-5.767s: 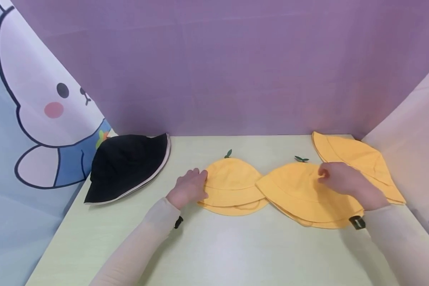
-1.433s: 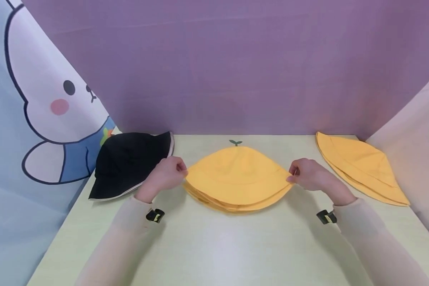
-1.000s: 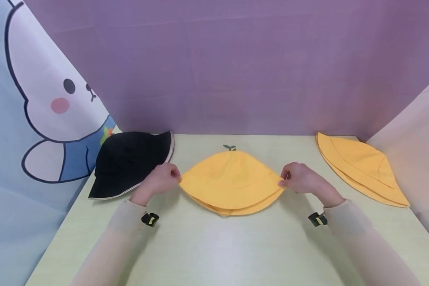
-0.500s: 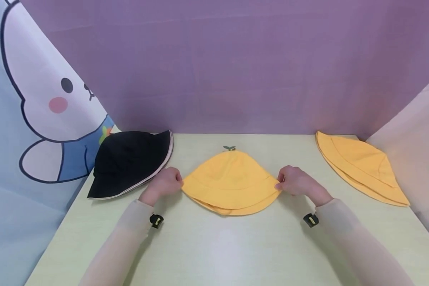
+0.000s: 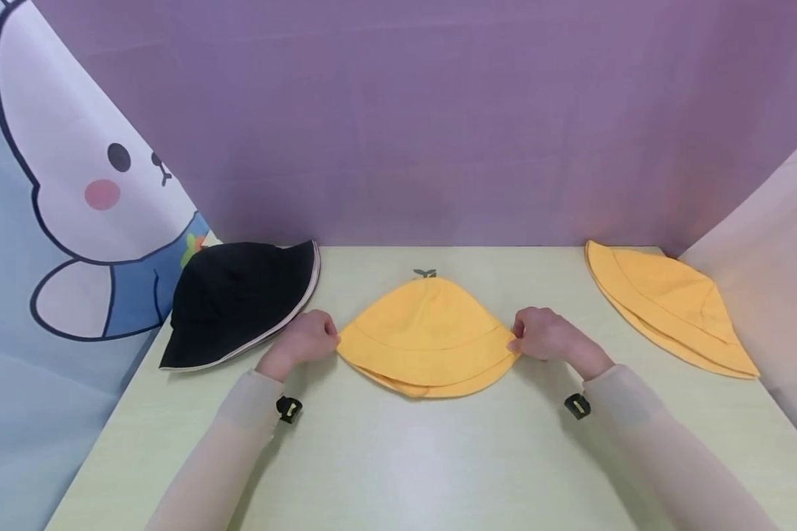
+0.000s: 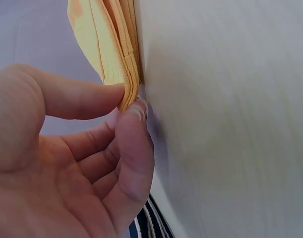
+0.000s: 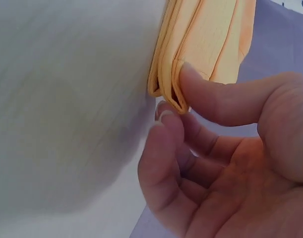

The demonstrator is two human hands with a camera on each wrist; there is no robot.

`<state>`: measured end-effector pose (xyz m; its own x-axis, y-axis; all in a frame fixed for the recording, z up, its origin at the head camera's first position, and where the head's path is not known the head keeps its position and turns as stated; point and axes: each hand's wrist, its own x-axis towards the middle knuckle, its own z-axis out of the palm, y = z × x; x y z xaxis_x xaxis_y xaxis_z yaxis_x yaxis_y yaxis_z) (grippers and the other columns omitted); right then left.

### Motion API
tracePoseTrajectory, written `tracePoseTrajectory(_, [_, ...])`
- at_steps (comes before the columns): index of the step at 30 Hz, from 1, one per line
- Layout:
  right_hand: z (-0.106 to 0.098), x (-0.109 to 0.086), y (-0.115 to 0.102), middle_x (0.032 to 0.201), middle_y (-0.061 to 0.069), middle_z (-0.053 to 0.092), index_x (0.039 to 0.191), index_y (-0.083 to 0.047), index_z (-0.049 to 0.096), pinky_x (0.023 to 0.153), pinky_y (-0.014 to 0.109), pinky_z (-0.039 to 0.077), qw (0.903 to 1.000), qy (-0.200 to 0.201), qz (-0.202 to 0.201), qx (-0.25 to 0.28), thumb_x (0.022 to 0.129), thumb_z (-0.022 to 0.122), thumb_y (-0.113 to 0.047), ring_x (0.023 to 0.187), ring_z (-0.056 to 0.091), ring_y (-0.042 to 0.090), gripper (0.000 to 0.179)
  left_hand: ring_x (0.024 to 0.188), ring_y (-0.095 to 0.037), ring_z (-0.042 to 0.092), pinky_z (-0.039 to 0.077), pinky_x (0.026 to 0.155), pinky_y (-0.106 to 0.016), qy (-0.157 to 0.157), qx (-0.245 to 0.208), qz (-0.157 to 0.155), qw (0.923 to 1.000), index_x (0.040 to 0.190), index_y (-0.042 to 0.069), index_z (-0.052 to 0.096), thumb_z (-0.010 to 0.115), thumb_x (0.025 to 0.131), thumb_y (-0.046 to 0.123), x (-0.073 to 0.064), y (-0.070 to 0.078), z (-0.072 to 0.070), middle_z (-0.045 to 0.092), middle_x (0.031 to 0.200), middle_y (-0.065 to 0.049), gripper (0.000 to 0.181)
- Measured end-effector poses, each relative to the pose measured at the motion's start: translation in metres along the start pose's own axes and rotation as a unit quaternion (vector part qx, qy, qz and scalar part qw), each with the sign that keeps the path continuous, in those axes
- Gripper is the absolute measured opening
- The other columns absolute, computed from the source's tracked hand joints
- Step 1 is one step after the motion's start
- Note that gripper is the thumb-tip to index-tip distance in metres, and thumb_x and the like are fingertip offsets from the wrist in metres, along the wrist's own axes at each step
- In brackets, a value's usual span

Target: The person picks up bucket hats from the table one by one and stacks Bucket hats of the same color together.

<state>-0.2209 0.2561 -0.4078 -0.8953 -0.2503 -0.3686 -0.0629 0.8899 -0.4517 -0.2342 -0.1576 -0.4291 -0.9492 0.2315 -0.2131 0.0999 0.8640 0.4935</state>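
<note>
Flattened yellow bucket hats, one laid over another, form a pile (image 5: pixel 425 332) mid-table in the head view, a small green sprout showing at the crown. My left hand (image 5: pixel 304 338) pinches the left brim corner; in the left wrist view its thumb and index finger close on the layered brim (image 6: pixel 116 54). At the opposite corner my right hand (image 5: pixel 546 336) grips the brim between thumb and fingertips. Several fabric folds (image 7: pixel 191 44) show there in the right wrist view. The exact number of hats in the pile is hidden.
Back left on the pale table (image 5: pixel 405 464) lies a black bucket hat (image 5: pixel 239 302) with a light trim, close to my left hand. Another folded yellow hat (image 5: pixel 671 306) lies back right. A purple cloth (image 5: pixel 438 125) hangs behind, and a rabbit-print cloth (image 5: pixel 60 221) borders the left.
Two partly overlapping yellow hats have come together into one central pile. Both hands have moved to its brim corners, and the pile has shifted slightly left. The last half second shows almost no movement.
</note>
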Motion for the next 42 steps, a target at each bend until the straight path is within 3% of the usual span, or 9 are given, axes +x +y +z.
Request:
tracePoseTrajectory(7, [-0.019,0.000,0.015,0.084,0.004,0.064,0.090,-0.006,0.067,0.068,0.036,0.047,0.9980,0.035,-0.044,-0.030,0.092,0.070,-0.019,0.075,0.057,0.021,0.014,0.074,-0.021,0.057,0.045,0.068,-0.032,0.007,-0.001,0.002,1.0000,0.080,0.007,0.065,0.060,0.086,0.011,0.001,0.000,-0.001,0.064,0.085,-0.004,0.009])
tracePoseTrajectory(11, [-0.033,-0.003,0.031,0.086,0.006,0.066,0.092,-0.002,0.069,0.070,0.039,0.049,0.9963,0.055,-0.049,-0.045,0.092,0.066,-0.017,0.076,0.058,0.022,0.015,0.074,-0.021,0.057,0.045,0.068,-0.032,0.007,0.004,-0.001,1.0000,0.080,0.008,0.064,0.059,0.086,0.011,0.001,0.001,-0.001,0.064,0.086,-0.004,0.009])
tracePoseTrajectory(20, [-0.072,-0.008,0.083,0.100,0.019,0.068,0.107,0.006,0.067,0.075,0.051,0.051,0.9908,0.091,0.004,-0.100,0.092,0.057,-0.012,0.087,0.062,0.032,0.026,0.074,-0.022,0.056,0.044,0.067,-0.033,0.001,0.013,-0.008,0.9999,0.083,0.008,0.062,0.055,0.087,0.011,-0.001,0.002,0.001,0.062,0.087,-0.005,0.008])
tracePoseTrajectory(25, [-0.089,-0.010,0.114,0.085,0.013,0.058,0.095,0.000,0.062,0.063,0.043,0.042,0.9878,0.093,0.054,-0.112,0.091,0.052,-0.013,0.077,0.053,0.029,0.017,0.072,-0.021,0.055,0.043,0.065,-0.032,0.005,0.018,-0.006,0.9998,0.083,0.008,0.062,0.056,0.087,0.012,0.000,0.001,0.001,0.062,0.085,-0.004,0.008])
tracePoseTrajectory(28, [-0.093,-0.009,0.130,0.084,0.015,0.055,0.093,0.001,0.059,0.062,0.045,0.042,0.9853,0.089,0.078,-0.123,0.091,0.052,-0.015,0.075,0.051,0.030,0.018,0.071,-0.021,0.055,0.043,0.064,-0.032,0.005,0.018,-0.006,0.9998,0.083,0.008,0.062,0.056,0.087,0.012,0.000,0.002,0.000,0.062,0.084,-0.004,0.008])
tracePoseTrajectory(35, [-0.088,-0.006,0.154,0.102,0.027,0.061,0.106,0.010,0.059,0.080,0.061,0.047,0.9803,0.082,0.096,-0.152,0.095,0.052,-0.021,0.089,0.057,0.040,0.033,0.071,-0.021,0.055,0.042,0.064,-0.032,-0.002,0.023,-0.014,0.9996,0.083,0.009,0.061,0.055,0.089,0.014,0.000,0.002,0.002,0.061,0.085,-0.004,0.010])
tracePoseTrajectory(42, [-0.081,-0.002,0.165,0.103,0.031,0.061,0.108,0.012,0.058,0.079,0.064,0.047,0.9793,0.073,0.101,-0.159,0.096,0.053,-0.024,0.091,0.061,0.047,0.038,0.071,-0.021,0.055,0.043,0.065,-0.032,0.005,0.024,-0.003,0.9997,0.081,0.009,0.061,0.054,0.087,0.013,0.001,0.002,0.004,0.061,0.082,-0.004,0.010])
